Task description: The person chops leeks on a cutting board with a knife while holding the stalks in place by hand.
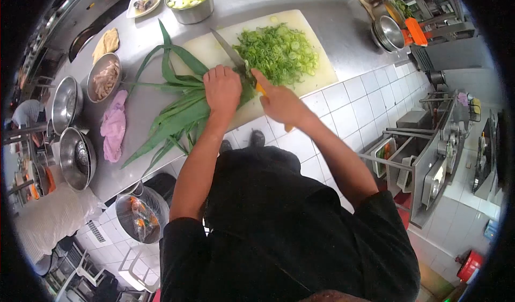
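My right hand (282,104) is closed round the yellow-orange handle of a knife (229,49), whose long blade points away to the upper left. Under my left hand (222,89), with its fingers curled over, a bunch of long green leek leaves (185,104) is pressed against the cutting board (320,55). The blade stands between that bunch and a heap of sliced green rings (279,52) on the board. The leaves fan out over the board's left edge onto the counter. Where the blade meets the leaves is partly hidden by my hands.
A steel pot of chopped pale-green pieces (190,1) and a white dish (145,2) stand behind the board. To the left lie a pink cloth (113,126), a bowl of pale strips (104,78) and steel bowls (67,102). A lined bin (140,216) stands below the counter.
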{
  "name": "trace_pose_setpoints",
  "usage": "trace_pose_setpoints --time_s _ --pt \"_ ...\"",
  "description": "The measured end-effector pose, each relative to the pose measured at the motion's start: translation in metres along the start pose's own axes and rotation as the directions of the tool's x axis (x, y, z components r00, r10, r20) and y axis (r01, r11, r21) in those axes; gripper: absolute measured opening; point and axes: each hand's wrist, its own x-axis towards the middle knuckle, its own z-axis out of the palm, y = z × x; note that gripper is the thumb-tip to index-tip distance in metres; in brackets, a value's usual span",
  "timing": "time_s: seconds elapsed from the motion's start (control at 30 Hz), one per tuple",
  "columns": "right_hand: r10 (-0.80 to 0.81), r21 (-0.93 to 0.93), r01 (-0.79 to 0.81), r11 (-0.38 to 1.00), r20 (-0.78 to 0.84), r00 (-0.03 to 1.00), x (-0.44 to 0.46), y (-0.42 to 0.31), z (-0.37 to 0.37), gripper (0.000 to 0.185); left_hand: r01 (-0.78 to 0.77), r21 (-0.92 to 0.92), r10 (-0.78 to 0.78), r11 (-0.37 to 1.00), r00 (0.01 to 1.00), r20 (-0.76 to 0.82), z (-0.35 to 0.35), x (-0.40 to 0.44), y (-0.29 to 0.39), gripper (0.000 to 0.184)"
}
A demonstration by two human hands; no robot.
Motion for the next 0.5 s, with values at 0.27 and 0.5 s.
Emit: trace_pose_setpoints --time_s 0.27,0.5 --pt "0.178 -0.072 -0.167 0.983 0.19 0.966 -0.063 -0.058 -0.058 0.071 0.039 -0.103 -0.04 0.994 0.999 0.0 0.002 -0.003 -0.004 0.016" --pt "0.111 -0.078 -0.101 0.992 0.142 0.984 -0.074 -0.05 -0.048 0.07 0.011 -0.054 -0.012 0.998 1.0 -0.009 0.002 -0.001 -0.003 0.013"
